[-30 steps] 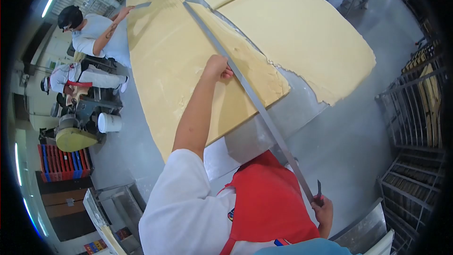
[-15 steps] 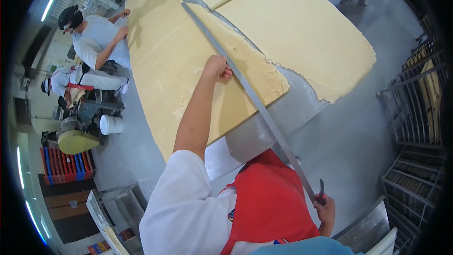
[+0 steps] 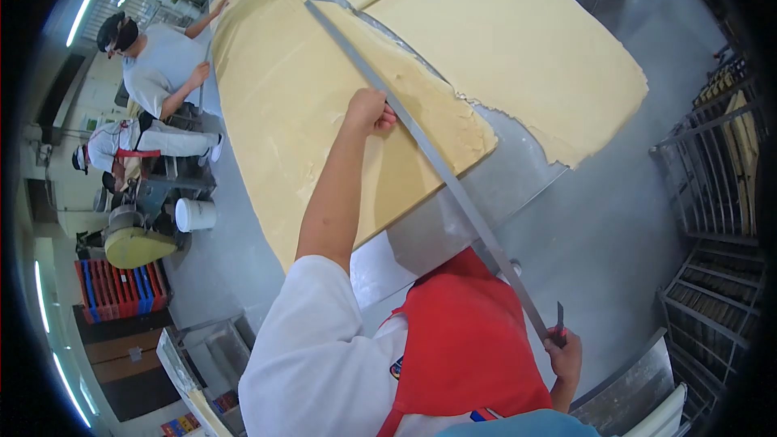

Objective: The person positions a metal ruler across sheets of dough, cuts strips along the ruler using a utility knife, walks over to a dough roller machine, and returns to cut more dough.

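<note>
A long straight metal bar point(image 3: 441, 168) lies diagonally across a thick yellow dough sheet point(image 3: 283, 105) and reaches past its near edge. My left hand point(image 3: 371, 111) rests on the dough, its fingers curled in at the bar's left edge. Beyond the dough, at the lower right, my right hand point(image 3: 566, 354) is closed around the near end of the bar. It also holds a small knife point(image 3: 560, 316) with a red and black handle, the blade pointing up. Right of the bar is a narrower part of the dough with a rough edge. A paler sheet point(image 3: 518, 48) lies farther right.
The metal table point(image 3: 522, 166) shows between the sheets. A co-worker point(image 3: 166, 61) stands at the table's left side, another person point(image 3: 129, 142) behind by a machine. A white bucket point(image 3: 195, 214) and red and blue crates point(image 3: 123, 289) are left; metal racks point(image 3: 712, 170) stand right.
My right hand and the near end of the bar have shifted slightly right. My left hand stays at the bar's edge. The co-worker's blade has moved off the dough toward their body.
</note>
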Available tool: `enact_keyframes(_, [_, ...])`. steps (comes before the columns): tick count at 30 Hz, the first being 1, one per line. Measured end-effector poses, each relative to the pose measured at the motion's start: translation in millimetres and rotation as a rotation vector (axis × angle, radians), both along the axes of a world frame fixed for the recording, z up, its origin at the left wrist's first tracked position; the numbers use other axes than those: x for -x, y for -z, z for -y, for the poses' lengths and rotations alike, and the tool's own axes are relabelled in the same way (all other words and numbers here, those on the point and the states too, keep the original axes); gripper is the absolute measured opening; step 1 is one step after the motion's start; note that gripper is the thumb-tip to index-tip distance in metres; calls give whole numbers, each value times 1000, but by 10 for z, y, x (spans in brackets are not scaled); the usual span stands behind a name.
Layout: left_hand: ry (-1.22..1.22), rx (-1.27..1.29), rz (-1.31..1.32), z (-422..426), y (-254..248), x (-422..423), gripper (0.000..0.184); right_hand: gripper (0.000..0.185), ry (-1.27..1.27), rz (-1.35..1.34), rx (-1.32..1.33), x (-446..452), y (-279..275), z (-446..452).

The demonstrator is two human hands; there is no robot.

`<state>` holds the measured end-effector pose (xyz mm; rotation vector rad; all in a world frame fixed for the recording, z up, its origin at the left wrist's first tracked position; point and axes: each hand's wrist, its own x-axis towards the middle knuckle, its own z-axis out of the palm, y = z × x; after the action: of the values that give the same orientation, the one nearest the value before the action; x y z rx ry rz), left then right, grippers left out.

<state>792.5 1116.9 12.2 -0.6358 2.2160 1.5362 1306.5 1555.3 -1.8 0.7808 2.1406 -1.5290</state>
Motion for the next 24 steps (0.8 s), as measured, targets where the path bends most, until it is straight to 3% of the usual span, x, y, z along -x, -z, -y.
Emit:
enact_keyframes(11, [-3,71,28,8,16,19,25,19,-27,30,-36,66,-120,-48])
enact_keyframes(13, [227,597,-268,126,54,-17,30,19,-41,42,-42,86,-176,-53])
enact_keyframes(14, [241,598,-260,147,28,-56,30,19,-32,50,-67,81,-182,-49])
enact_keyframes(16, [144,725,-493,165,-13,-197,47,19,-4,87,-58,43,-144,-65])
enact_keyframes(17, [177,728,-471,212,39,-243,47,17,-10,58,-100,133,-268,-21])
enact_keyframes(19, [398,930,-805,250,137,-270,72,16,32,90,-34,121,-188,-66])
enact_keyframes(20, [456,891,-549,143,25,-318,100,15,-21,40,-81,163,-212,-71])
enact_keyframes(24, [658,953,-565,128,160,-238,115,14,16,25,9,176,-93,-192])
